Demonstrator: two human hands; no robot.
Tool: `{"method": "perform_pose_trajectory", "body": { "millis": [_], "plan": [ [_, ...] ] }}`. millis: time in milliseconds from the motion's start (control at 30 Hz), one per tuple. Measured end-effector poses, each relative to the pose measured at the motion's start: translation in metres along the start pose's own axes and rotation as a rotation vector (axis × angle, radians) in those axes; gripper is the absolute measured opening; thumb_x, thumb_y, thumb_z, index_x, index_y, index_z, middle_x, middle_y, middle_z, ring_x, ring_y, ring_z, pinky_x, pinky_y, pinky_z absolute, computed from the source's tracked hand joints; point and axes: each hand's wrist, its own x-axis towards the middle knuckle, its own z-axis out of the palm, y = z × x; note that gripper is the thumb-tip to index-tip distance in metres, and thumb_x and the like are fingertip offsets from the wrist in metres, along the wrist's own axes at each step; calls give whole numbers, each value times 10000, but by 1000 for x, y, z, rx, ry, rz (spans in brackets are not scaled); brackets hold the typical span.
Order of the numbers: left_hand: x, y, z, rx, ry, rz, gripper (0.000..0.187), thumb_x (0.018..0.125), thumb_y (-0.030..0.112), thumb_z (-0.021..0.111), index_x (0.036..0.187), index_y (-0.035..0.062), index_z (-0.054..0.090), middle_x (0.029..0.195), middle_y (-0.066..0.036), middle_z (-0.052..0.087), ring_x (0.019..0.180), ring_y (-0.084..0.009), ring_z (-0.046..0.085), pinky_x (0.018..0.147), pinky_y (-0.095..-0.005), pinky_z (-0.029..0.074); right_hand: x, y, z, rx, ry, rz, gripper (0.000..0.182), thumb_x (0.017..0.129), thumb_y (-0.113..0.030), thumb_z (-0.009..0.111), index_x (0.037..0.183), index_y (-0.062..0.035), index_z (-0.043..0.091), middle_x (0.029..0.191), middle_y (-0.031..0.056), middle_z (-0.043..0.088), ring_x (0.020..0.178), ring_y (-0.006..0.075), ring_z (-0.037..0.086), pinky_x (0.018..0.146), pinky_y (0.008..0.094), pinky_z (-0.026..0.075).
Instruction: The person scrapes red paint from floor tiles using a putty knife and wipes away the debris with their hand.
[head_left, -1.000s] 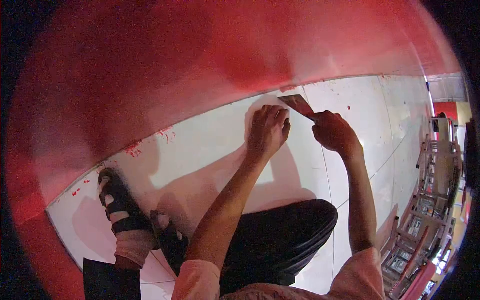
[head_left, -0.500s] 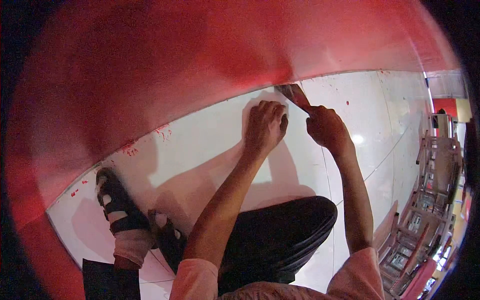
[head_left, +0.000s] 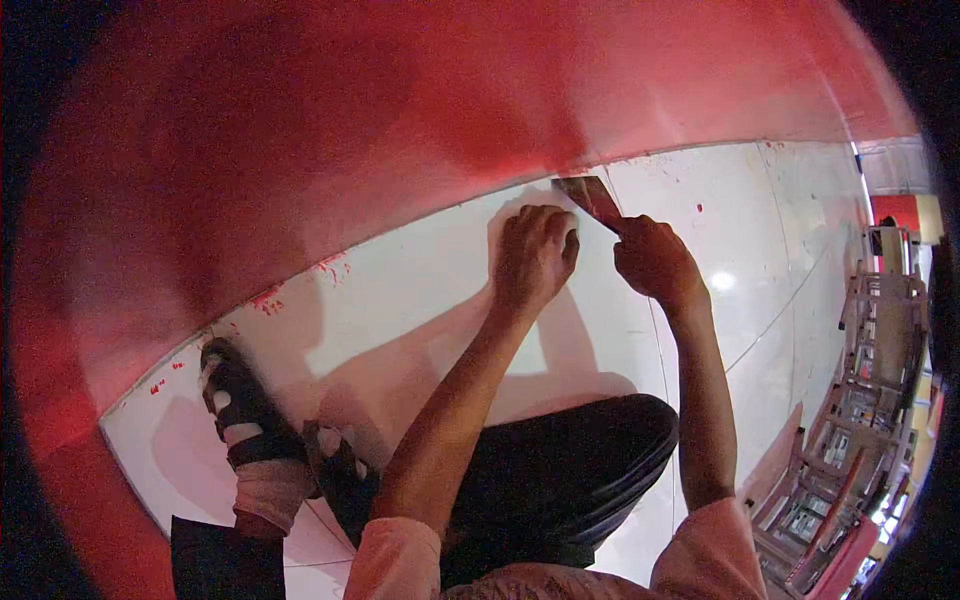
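A flat scraper (head_left: 592, 199) with a wide blade is in my right hand (head_left: 657, 262), whose fingers wrap round its handle. The blade lies on the white tiled floor (head_left: 420, 270), close to the foot of the red wall (head_left: 330, 130). To the left of the blade, my left hand (head_left: 537, 252) is low over the floor with curled fingers; what they hold, if anything, is hidden. Red flecks (head_left: 268, 300) mark the floor along the wall's lower edge.
My sandalled foot (head_left: 240, 400) is near the wall at the left, and my bent knee (head_left: 640, 430) is below my hands. Stacked wooden furniture (head_left: 840, 450) stands along the right side. A red and yellow object (head_left: 905, 215) is farther back.
The scraper's blade has drawn back slightly from the wall's edge. My left hand has barely shifted, and the whole view has moved a little.
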Motion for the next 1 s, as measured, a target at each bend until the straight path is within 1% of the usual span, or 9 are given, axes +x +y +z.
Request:
{"method": "perform_pose_trajectory", "body": {
  "millis": [200,267,333,467,533,667,767,900,1000],
  "plan": [
    [-5,0,9,-22,99,-29,343,732,134,681,1048,34,594,1007,-154,614,937,-322,579,813,-420,456,5,1,-31,119,124,-99,352,804,-224,585,1088,-26,648,930,247,661,919,383,644,850,451,509],
    [-7,-1,7,-52,125,-45,387,727,129,685,1085,31,574,1036,-168,605,949,-338,576,835,-423,452,4,4,-23,367,112,9,428,818,-281,642,1189,-68,625,1059,279,630,970,373,641,868,427,499],
    [-1,4,-6,-37,98,-31,462,730,123,687,1157,21,543,1108,-163,583,1020,-340,550,908,-436,422,-6,-2,-12,457,246,120,346,856,-324,588,1106,-92,650,976,265,618,984,428,604,875,467,497],
    [10,19,7,0,73,10,470,720,136,725,1158,42,586,1214,-148,553,1127,-337,501,964,-453,398,-13,2,-27,587,232,89,369,858,-250,645,1177,-67,624,1029,215,605,991,314,602,863,389,489],
    [19,25,20,65,127,134,480,738,154,715,1190,72,577,1222,-142,549,1128,-311,508,958,-447,390,-17,9,-13,637,332,4,349,870,-237,633,1178,-74,624,1032,220,606,985,313,605,861,397,489],
    [21,10,40,-40,42,110,404,722,157,745,1107,76,650,1148,-106,608,1110,-287,546,968,-433,394,-27,19,-15,796,248,-48,291,824,-100,557,1100,-42,630,1023,204,623,989,362,584,851,444,496],
    [24,20,40,-17,67,108,418,704,118,757,1106,68,652,1101,-91,631,1076,-287,571,942,-426,428,-36,34,-21,649,325,-206,360,852,-107,602,1210,-69,595,1043,219,618,980,327,629,827,377,524],
    [18,31,52,-145,-17,131,414,703,112,763,1105,84,668,1096,-95,646,1052,-297,590,911,-405,474,-38,43,-30,577,43,53,342,845,-118,596,1177,-36,605,924,259,659,844,370,662,778,377,527],
    [27,24,50,-138,-50,85,416,700,109,764,1104,78,668,1091,-93,648,1048,-282,595,913,-377,477,-38,43,-35,727,51,139,275,821,-55,530,1065,-66,656,1068,160,650,898,358,621,832,437,511]
  ]
}}
